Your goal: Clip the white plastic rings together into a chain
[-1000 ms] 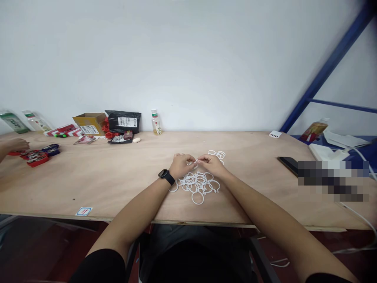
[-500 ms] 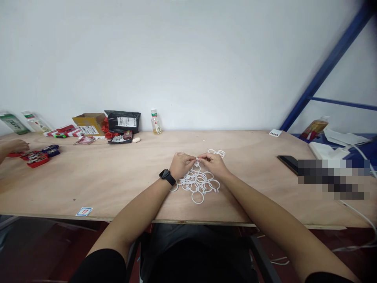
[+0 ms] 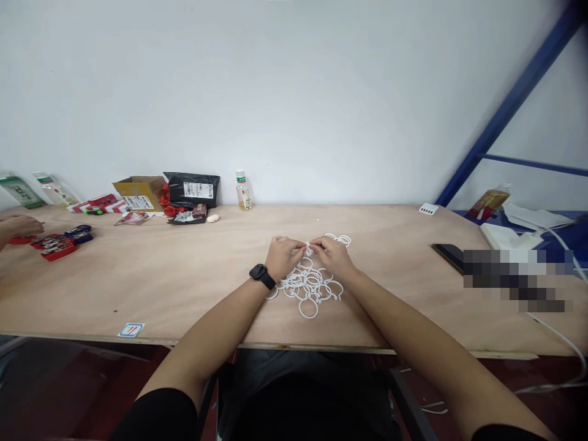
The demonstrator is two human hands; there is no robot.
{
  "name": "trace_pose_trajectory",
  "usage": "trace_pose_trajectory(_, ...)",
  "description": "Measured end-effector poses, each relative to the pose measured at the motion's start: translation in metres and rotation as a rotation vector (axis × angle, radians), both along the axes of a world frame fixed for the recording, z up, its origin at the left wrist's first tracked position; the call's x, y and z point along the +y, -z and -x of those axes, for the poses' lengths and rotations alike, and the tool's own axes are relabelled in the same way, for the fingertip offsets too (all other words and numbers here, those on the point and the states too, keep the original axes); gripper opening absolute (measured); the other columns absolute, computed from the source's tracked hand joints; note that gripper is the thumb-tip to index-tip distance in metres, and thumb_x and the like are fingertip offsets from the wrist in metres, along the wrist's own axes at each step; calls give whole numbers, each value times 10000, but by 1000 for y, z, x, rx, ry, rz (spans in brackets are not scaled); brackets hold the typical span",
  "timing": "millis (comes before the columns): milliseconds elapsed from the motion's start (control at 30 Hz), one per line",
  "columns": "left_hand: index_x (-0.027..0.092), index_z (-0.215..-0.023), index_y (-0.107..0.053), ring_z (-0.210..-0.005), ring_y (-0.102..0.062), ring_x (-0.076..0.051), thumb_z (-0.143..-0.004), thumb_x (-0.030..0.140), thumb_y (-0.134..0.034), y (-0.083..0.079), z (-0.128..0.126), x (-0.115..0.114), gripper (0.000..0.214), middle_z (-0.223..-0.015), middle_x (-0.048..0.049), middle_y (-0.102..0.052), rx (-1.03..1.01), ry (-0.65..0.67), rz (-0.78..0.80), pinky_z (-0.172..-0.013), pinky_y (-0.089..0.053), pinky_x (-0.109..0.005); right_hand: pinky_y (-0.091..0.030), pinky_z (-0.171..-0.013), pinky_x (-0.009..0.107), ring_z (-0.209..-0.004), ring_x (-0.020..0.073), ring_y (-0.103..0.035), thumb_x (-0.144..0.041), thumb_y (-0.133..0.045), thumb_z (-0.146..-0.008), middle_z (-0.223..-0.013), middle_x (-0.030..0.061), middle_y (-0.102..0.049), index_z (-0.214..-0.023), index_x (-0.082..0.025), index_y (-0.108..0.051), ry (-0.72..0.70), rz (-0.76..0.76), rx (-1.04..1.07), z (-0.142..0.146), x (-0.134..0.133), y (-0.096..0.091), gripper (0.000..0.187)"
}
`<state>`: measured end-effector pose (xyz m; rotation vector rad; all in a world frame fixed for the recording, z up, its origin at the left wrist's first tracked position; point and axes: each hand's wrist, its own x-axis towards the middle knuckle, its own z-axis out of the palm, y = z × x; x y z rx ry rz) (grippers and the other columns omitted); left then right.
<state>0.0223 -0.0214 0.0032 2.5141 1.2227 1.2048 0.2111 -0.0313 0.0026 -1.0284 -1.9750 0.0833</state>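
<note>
My left hand [image 3: 282,257] and my right hand [image 3: 336,257] meet over a pile of white plastic curtain rings [image 3: 309,308]. Between their fingertips they pinch one white curtain ring [image 3: 309,249]; its small clasp end shows, while the fingers hide much of the rest. Several loose rings overlap in the pile just below the hands, each with a little knob or clip. Behind my right hand lies a smaller group of white rings [image 3: 343,239], partly covered by the fingers.
A black phone [image 3: 448,254] lies to the right, near a white power strip [image 3: 500,237]. Along the wall stand a bottle [image 3: 244,193], a cardboard box [image 3: 140,193] and a black parcel bag [image 3: 193,188]. At far left, another person's hand [image 3: 22,226] reaches toward red trays [image 3: 59,250].
Both hands stay together with the ring pinched between them; the fingertips have shifted only slightly. The other person's hand at far left has moved a little left.
</note>
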Motion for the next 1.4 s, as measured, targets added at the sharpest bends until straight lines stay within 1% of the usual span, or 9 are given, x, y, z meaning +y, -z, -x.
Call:
trace_pose_trajectory(133, 248, -962, -726, -975, -621, -208, -892, 330, -546, 1, 5, 6, 209, -996, -32, -738, 85, -61, 103, -950, -350, -396, -463, -822, 331, -922, 223, -640, -248, -471, -938, -985, 89, -706, -980, -195, -682, 206, -32, -198, -26, 16, -2, 222)
trace_pose_trajectory(267, 241, -900, -741, -1019, -597, -240, -854, 338, -565, 2, 7, 6, 206, -1019, -44, -730, 232, -82, 236, -935, -335, -411, -456, -746, 320, -901, 232, -636, -214, -505, -902, -1009, 100, -691, -970, -205, -704, 361, 123, -375, -50, 26, 0, 210)
trace_pose_trajectory(367, 237, -855, -745, -1017, -593, -245, -827, 297, -562, 1, 5, 4, 194, -997, -46, -730, 291, -80, 280, -935, -314, -423, -456, -751, 303, -899, 214, -633, -222, -556, -872, -1023, 93, -685, -984, -204, -712, 279, 199, -361, -47, 26, 3, 192)
trace_pose_trajectory(500, 239, -908, -741, -1021, -591, -244, -836, 288, -524, 1, 2, 2, 234, -1016, -50, -726, 296, -72, 277, -932, -296, -433, -458, -786, 286, -881, 187, -631, -231, -614, -839, -949, 66, -700, -941, -208, -727, -71, 256, -324, -19, 18, 9, 154)
trace_pose_trajectory(600, 240, -944, -735, -1033, -586, -237, -843, 294, -516, 2, 3, 3, 248, -1025, -54, -726, 291, -77, 272, -940, -288, -427, -458, -766, 281, -847, 182, -635, -228, -650, -810, -920, 55, -701, -984, -211, -721, -185, 316, -328, -3, 14, 16, 189)
trace_pose_trajectory(867, 247, -960, -729, -1016, -597, -219, -866, 317, -524, 4, 3, 4, 236, -1018, -44, -726, 252, -59, 239, -957, -291, -418, -429, -729, 286, -805, 183, -601, -207, -603, -821, -843, 56, -663, -822, -184, -687, -128, 333, -327, -6, 12, 15, 87)
trace_pose_trajectory(1000, 264, -1029, -716, -1036, -589, -204, -891, 283, -508, 3, 3, 4, 250, -1068, -40, -713, 190, -51, 215, -979, -293, -412, -431, -710, 280, -772, 163, -571, -242, -512, -873, -829, 44, -642, -848, -177, -629, -109, 332, -82, -8, 12, 9, 136)
trace_pose_trajectory(1200, 237, -897, -734, -949, -637, -187, -865, 324, -596, 5, 2, 7, 167, -960, -35, -741, 0, 54, 182, -991, -355, -404, -448, -573, 253, -586, 123, -545, -378, -463, -900, -756, -8, -591, -904, -194, -564, -210, 521, 226, -8, 14, 15, 210)
trace_pose_trajectory(1400, 138, -1052, -689, -776, -676, -158, -802, 284, -665, 11, -1, 9, 291, -851, -57, -741, -368, 133, 374, -777, -523, -287, -466, -635, 273, -672, 140, -568, -345, -600, -829, -846, 41, -649, -889, -189, -662, -20, 249, 201, -1, 9, 10, 178)
